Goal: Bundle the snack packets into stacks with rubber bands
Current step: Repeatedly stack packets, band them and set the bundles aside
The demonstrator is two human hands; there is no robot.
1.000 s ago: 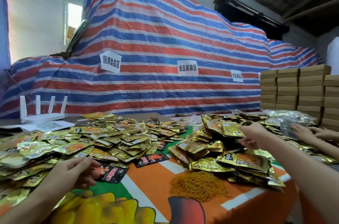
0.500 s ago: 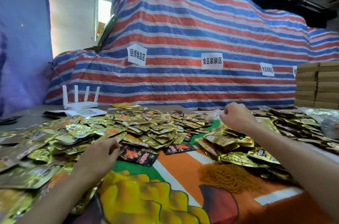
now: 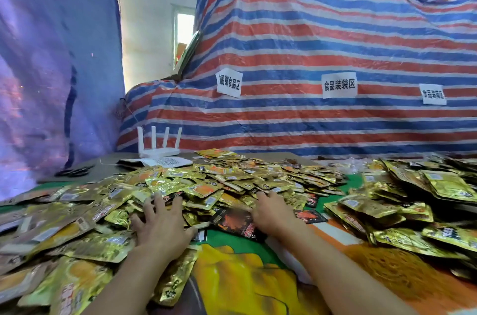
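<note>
Two bare hands lay palm-down at the centre of the frame on a wide heap of shiny gold foil snack packets (image 3: 219,181). The left hand (image 3: 162,227) had its fingers spread flat. The right hand (image 3: 272,212) had its fingers straight, gripping nothing, beside a black foil packet (image 3: 233,220). A tangle of tan rubber bands (image 3: 402,270) sat at lower right.

Soft, even daylight fills the scene, coming from a small window (image 3: 184,30) at the back that is blown out to white, and shadows are faint. The foil snack packets (image 3: 206,187) throw bright golden glare. Wide-angle bending curves the striped tarp (image 3: 322,43), and packets by the near left edge of the table (image 3: 333,234) smear into blur.
</note>
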